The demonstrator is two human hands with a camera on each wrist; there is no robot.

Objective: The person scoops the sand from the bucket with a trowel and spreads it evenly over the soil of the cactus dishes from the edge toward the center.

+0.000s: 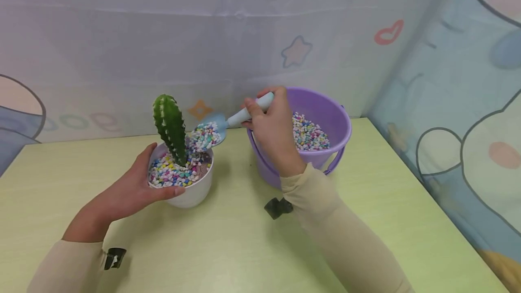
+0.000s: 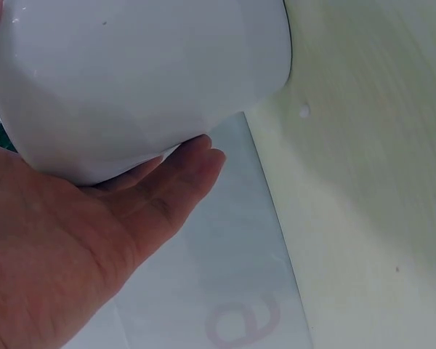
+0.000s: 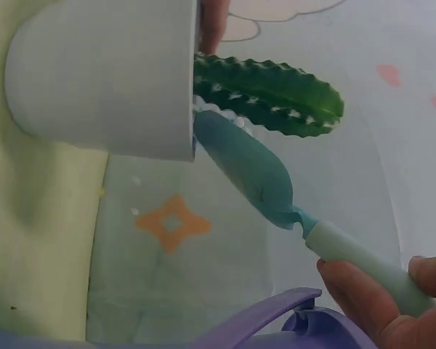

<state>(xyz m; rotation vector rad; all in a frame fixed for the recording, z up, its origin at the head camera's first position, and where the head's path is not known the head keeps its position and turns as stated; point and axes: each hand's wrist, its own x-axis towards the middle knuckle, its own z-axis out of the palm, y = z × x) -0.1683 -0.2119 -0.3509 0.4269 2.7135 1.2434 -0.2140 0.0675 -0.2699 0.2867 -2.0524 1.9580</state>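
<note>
A green cactus stands in a white pot, its surface largely covered with coloured pebbles; a brown patch shows at the right side. My left hand holds the pot from its left, thumb along the front rim; in the left wrist view its fingers lie against the pot's wall. My right hand grips the pale handle of a small blue trowel. Pebbles fill the trowel's blade, which slopes down over the pot's rim beside the cactus, as the right wrist view also shows.
Right of the pot stands a purple bucket with more coloured pebbles inside and its handle hanging at the front. Both rest on a pale yellow-green table. A printed cloth wall closes off the back; another runs along the right.
</note>
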